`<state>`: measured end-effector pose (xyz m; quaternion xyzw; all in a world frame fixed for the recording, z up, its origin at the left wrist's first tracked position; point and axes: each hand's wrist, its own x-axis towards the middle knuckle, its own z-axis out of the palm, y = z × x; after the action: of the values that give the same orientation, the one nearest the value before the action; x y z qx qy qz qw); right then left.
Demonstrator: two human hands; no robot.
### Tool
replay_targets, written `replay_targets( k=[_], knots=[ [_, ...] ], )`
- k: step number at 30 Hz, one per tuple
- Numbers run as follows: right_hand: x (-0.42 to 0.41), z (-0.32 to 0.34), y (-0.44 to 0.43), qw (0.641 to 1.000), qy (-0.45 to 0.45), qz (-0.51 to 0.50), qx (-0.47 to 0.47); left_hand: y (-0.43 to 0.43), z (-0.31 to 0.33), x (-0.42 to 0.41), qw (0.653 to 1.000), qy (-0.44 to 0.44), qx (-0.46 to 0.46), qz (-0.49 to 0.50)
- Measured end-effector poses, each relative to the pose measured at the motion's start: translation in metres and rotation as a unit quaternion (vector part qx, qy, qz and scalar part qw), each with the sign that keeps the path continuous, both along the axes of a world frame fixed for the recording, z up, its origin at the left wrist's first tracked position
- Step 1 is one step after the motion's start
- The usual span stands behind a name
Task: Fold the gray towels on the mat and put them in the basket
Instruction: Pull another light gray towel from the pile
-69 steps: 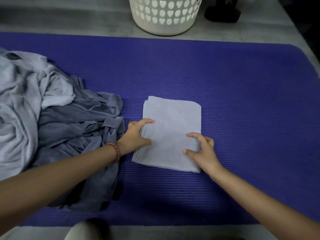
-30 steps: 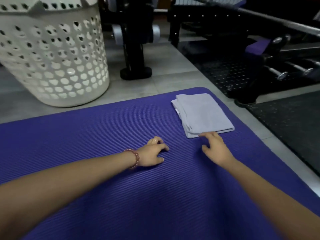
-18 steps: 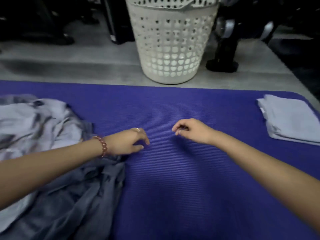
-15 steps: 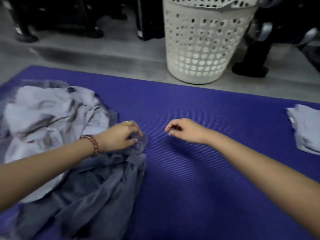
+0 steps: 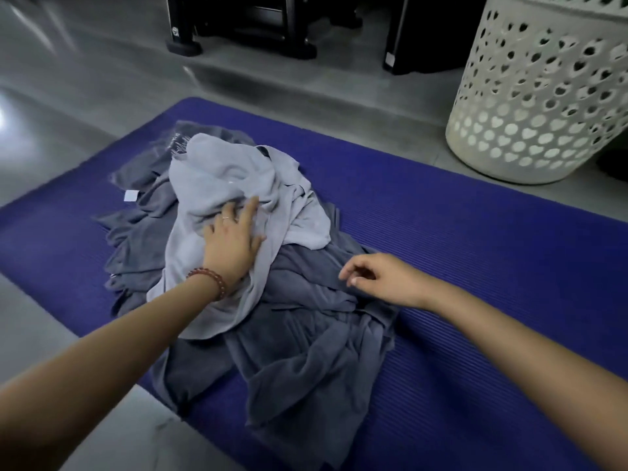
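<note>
- Nearest the camera, two bare forearms are seen reaching forward over a purple mat (image 5: pixel 492 266) that is laid on a gray floor (image 5: pixel 85 90).
- A heap of dark gray towels (image 5: pixel 306 351) is spread crumpled across the left half of the mat, with its near edge lying close to the mat's near border.
- The right hand (image 5: pixel 384 280) is held over the right edge of that dark heap. Its fingers are loosely curled, with the thumb close to the fingertips, and nothing is seen grasped between them. Whether the cloth is touched cannot be told.
- A beaded bracelet (image 5: pixel 209 282) is worn on the left wrist.
- The left hand (image 5: pixel 234 243) is laid palm down on a light gray towel (image 5: pixel 221 171), its fingers stretched out and spread, released rather than clenched. A ring (image 5: pixel 225 217) is worn on one finger.
- The light gray towel is bunched unfolded on top of the dark heap and is draped down toward the left forearm.
- A small white tag (image 5: pixel 131 195) is seen on the dark cloth at the heap's far left side.
- Beyond the mat's far edge, at the right, a white basket (image 5: pixel 537 107) pierced with heart-shaped holes is stood on the floor, well apart from the towels.
- Farthest off, black equipment (image 5: pixel 255 25) is stood on the floor.
</note>
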<state>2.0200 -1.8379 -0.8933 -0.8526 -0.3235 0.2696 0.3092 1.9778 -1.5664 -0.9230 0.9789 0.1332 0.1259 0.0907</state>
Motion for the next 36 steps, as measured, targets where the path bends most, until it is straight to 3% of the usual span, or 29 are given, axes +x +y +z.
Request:
replay_targets(
  k=[3,8,11,13,16,20,22,24,25,28,31,33,36],
  knots=[
    [-0.001,-0.003,-0.01,1.0,0.016,-0.021,0.012,0.007,0.01,0.016,0.99,-0.096,-0.092,0.043],
    [-0.001,-0.011,-0.023,0.999,0.023,-0.029,0.006,0.018,0.012,0.035,0.962,0.031,-0.166,0.215],
    [-0.002,-0.009,-0.026,0.999,0.018,-0.029,0.005,0.023,0.01,0.035,0.967,0.043,-0.112,0.223],
    [-0.003,-0.006,-0.028,1.0,0.006,-0.027,0.002,0.019,0.016,0.032,0.981,0.038,-0.084,0.171],
    [-0.007,0.004,-0.034,0.998,-0.004,-0.048,0.041,-0.02,0.032,0.021,0.991,-0.029,-0.128,0.022],
    [-0.024,0.026,-0.05,0.974,0.053,-0.137,0.173,-0.118,0.053,0.002,0.955,-0.015,-0.197,-0.222],
    [-0.038,0.032,-0.063,0.951,0.101,-0.155,0.246,-0.166,0.063,-0.004,0.904,0.022,-0.305,-0.298],
    [-0.049,0.031,-0.083,0.93,0.105,-0.191,0.298,-0.206,0.071,-0.007,0.812,0.056,-0.468,-0.346],
    [-0.054,0.03,-0.096,0.911,0.105,-0.242,0.317,-0.221,0.075,-0.007,0.783,0.071,-0.492,-0.375],
    [-0.066,0.03,-0.138,0.857,0.12,-0.376,0.332,-0.255,0.068,-0.003,0.769,0.098,-0.438,-0.456],
    [-0.082,0.03,-0.184,0.786,0.182,-0.449,0.385,-0.276,0.042,0.0,0.835,0.047,-0.273,-0.475],
    [-0.087,0.032,-0.208,0.813,0.141,-0.459,0.328,-0.283,0.032,0.003,0.865,-0.006,-0.19,-0.464],
    [-0.087,0.035,-0.231,0.867,0.112,-0.459,0.156,-0.288,0.025,0.01,0.848,0.014,-0.112,-0.518]
  ],
)
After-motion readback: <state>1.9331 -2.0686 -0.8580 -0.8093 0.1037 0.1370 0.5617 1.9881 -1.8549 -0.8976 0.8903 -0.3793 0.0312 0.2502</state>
